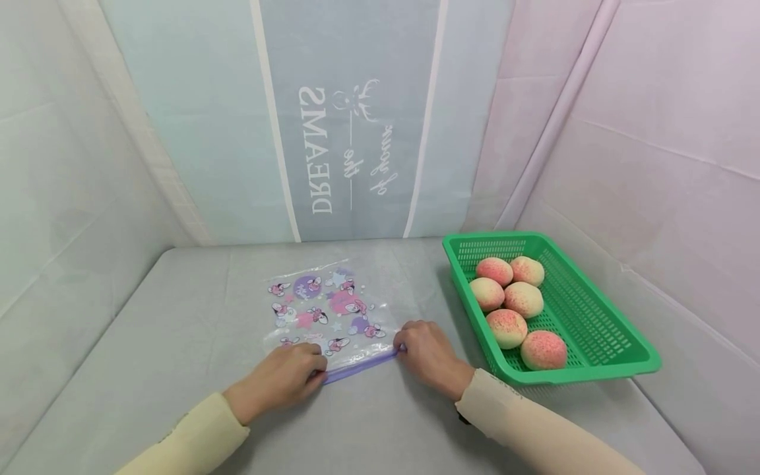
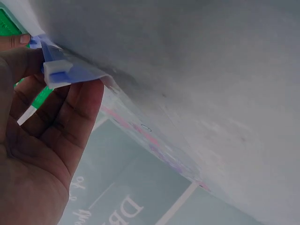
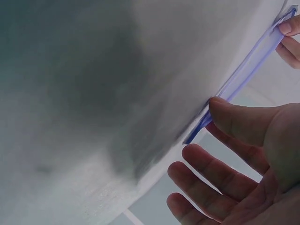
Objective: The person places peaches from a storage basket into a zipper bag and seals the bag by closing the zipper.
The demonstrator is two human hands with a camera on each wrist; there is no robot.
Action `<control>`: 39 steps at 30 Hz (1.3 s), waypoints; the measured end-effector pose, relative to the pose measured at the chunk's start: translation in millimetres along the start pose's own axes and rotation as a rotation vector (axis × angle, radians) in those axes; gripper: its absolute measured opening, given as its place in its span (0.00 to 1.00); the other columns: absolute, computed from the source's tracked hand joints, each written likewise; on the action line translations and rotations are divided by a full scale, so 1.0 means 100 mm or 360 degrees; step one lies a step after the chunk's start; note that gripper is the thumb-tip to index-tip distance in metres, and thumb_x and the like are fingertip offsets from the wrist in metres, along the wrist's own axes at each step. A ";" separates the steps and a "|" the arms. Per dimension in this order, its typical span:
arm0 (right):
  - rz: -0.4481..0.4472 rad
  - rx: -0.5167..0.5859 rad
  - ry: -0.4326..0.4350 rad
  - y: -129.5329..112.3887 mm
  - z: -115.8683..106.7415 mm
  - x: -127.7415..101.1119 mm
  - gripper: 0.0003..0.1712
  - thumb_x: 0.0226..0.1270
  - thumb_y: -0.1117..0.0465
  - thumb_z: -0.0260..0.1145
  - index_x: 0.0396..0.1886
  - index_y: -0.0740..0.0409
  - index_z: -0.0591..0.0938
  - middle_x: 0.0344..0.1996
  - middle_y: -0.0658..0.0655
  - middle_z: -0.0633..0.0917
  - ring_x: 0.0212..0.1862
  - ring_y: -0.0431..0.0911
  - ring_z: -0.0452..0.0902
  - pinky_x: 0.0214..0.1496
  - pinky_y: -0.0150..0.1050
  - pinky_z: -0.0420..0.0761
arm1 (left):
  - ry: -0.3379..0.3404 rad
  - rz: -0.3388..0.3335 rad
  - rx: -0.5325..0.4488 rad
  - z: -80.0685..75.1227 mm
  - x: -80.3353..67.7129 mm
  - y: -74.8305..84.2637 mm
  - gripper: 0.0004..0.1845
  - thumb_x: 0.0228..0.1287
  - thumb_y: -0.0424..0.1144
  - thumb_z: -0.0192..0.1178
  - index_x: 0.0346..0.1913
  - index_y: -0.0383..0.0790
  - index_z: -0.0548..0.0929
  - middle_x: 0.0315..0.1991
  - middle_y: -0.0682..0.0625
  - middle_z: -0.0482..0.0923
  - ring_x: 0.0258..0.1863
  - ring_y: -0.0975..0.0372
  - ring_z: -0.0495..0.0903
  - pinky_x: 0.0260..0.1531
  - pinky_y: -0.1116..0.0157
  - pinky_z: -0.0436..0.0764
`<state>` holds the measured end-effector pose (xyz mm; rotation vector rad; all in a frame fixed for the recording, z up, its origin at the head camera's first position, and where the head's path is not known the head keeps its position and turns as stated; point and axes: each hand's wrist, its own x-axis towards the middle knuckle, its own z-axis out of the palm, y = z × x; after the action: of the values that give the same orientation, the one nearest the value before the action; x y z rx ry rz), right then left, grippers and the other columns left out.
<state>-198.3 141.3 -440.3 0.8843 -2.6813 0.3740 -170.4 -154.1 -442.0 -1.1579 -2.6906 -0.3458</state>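
Observation:
A clear zip bag printed with pink and purple cartoon figures lies flat on the grey table. Its purple zip strip faces me. My left hand pinches the strip's left end, and the left wrist view shows thumb and fingers of the left hand around the white slider. My right hand sits at the strip's right end. In the right wrist view the thumb of my right hand presses the zip strip while the other fingers stay loosely spread.
A green plastic basket stands on the table to the right of the bag, holding several pink-and-cream peaches. Fabric walls enclose the table on three sides; the back one carries printed lettering.

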 end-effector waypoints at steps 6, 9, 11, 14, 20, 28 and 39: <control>-0.0098 0.0027 0.0058 -0.05 -0.03 -0.04 0.10 0.52 0.70 0.80 0.33 0.55 0.91 0.31 0.51 0.88 0.35 0.45 0.83 0.40 0.43 0.83 | 0.0057 -0.0021 -0.0008 0.03 0.04 0.03 0.11 0.60 0.37 0.72 0.24 0.49 0.81 0.22 0.62 0.68 0.21 0.71 0.64 0.22 0.70 0.68; -0.0140 0.0036 0.0046 -0.09 -0.05 -0.07 0.11 0.52 0.69 0.81 0.36 0.55 0.91 0.33 0.51 0.87 0.37 0.45 0.82 0.42 0.43 0.83 | 0.0071 -0.0034 -0.0022 0.04 0.05 0.03 0.11 0.60 0.36 0.72 0.24 0.49 0.81 0.22 0.61 0.68 0.21 0.71 0.64 0.22 0.70 0.68; -0.0173 0.0048 0.0031 -0.13 -0.05 -0.08 0.11 0.52 0.68 0.81 0.37 0.54 0.91 0.33 0.50 0.87 0.37 0.44 0.82 0.43 0.43 0.83 | 0.0087 -0.0043 -0.0026 0.05 0.05 0.03 0.11 0.60 0.35 0.71 0.24 0.49 0.81 0.22 0.61 0.69 0.21 0.71 0.64 0.22 0.69 0.69; -0.0234 0.0056 0.0020 -0.17 -0.04 -0.10 0.10 0.53 0.67 0.81 0.35 0.53 0.90 0.32 0.49 0.87 0.36 0.44 0.82 0.42 0.43 0.82 | 0.0114 -0.0057 -0.0037 0.06 0.06 0.03 0.11 0.60 0.35 0.70 0.24 0.49 0.81 0.22 0.61 0.71 0.21 0.72 0.66 0.22 0.68 0.71; -0.0304 0.0054 -0.0012 -0.25 -0.02 -0.13 0.08 0.55 0.64 0.80 0.34 0.52 0.89 0.31 0.47 0.86 0.37 0.43 0.82 0.43 0.43 0.82 | 0.0130 -0.0096 -0.0086 0.07 0.07 0.03 0.13 0.60 0.34 0.70 0.22 0.50 0.79 0.21 0.62 0.70 0.21 0.71 0.65 0.22 0.68 0.70; -0.0337 0.0033 -0.0057 -0.33 -0.02 -0.16 0.07 0.59 0.63 0.77 0.35 0.52 0.87 0.34 0.46 0.87 0.40 0.42 0.84 0.45 0.41 0.83 | 0.0172 -0.0124 -0.0084 0.07 0.08 0.03 0.15 0.60 0.34 0.70 0.21 0.49 0.76 0.20 0.62 0.67 0.20 0.71 0.63 0.22 0.69 0.68; -0.0342 -0.0131 -0.0126 -0.37 -0.01 -0.18 0.11 0.62 0.56 0.77 0.41 0.54 0.87 0.39 0.50 0.86 0.45 0.45 0.83 0.50 0.42 0.82 | 0.0226 -0.0143 -0.0135 0.08 0.10 0.05 0.15 0.61 0.35 0.71 0.22 0.49 0.76 0.20 0.62 0.66 0.21 0.71 0.63 0.23 0.71 0.68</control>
<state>-161.7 122.6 -440.0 1.1699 -2.6153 0.1822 -174.1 -142.0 -446.5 -0.9951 -2.6314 -0.5396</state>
